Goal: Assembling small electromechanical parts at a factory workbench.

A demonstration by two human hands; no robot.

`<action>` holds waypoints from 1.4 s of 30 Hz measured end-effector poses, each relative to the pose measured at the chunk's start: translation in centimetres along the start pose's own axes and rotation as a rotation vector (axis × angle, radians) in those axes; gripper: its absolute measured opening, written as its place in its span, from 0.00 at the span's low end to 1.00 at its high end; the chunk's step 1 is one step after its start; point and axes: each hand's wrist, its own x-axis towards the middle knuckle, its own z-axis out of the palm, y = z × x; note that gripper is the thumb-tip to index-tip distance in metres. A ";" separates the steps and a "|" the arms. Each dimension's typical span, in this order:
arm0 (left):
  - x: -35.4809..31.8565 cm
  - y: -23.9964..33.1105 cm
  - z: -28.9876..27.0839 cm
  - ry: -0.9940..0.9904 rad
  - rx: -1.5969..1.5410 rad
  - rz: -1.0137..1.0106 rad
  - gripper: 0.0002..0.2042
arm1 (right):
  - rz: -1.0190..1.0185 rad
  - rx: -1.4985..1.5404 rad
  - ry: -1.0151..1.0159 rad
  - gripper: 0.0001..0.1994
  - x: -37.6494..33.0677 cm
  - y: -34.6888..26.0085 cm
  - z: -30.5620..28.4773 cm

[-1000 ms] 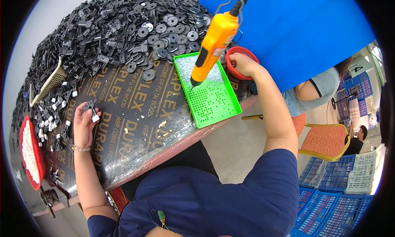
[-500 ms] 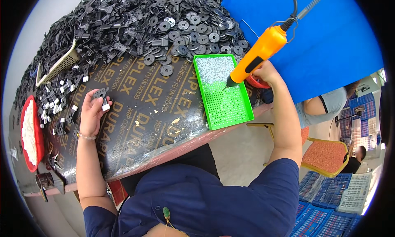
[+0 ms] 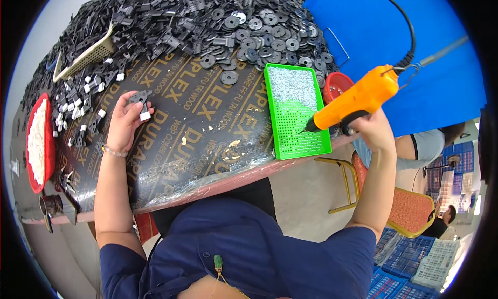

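Observation:
Between the fingers of my left hand (image 3: 124, 121) is a small black plastic part (image 3: 140, 97) with a white block (image 3: 145, 116) at its end, held above the table. My right hand (image 3: 371, 127) grips an orange electric screwdriver (image 3: 358, 99), whose cord and spring run off to the upper right. The screwdriver lies tilted, its bit pointing down-left over the green perforated tray (image 3: 274, 135). Small silvery screws (image 3: 293, 86) crowd the far half of that tray; rows of holes show in its near half. Whether the bit carries a screw is too small to tell.
Black plastic parts (image 3: 166, 18) and black discs (image 3: 254, 24) are heaped along the far side. At left are a beige basket (image 3: 85, 55) and a red bowl of white pieces (image 3: 50, 159). A red bowl (image 3: 334, 81) stands beside the tray. A person (image 3: 430, 146) sits at right.
My right hand has moved right and toward me, and the screwdriver now leans flatter. My left hand still holds the black part. The whole view has shifted slightly.

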 end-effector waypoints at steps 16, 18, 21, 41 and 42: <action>-0.4 0.3 0.2 -0.003 -0.012 -0.004 0.19 | -0.480 -0.567 -0.291 0.06 -1.3 3.1 23.6; -0.6 0.3 0.3 -0.007 -0.028 -0.006 0.19 | -0.565 -0.588 -0.252 0.07 -0.7 3.3 25.1; -0.4 0.5 0.2 -0.026 0.004 0.001 0.19 | -0.671 -0.616 -0.191 0.07 0.1 2.0 24.9; -3.4 2.7 3.8 -0.151 1.139 0.377 0.24 | -0.340 -0.847 0.300 0.12 -5.4 2.7 15.8; -3.7 2.2 4.1 0.005 1.312 0.657 0.26 | -0.319 -0.804 0.298 0.11 -5.2 1.9 15.5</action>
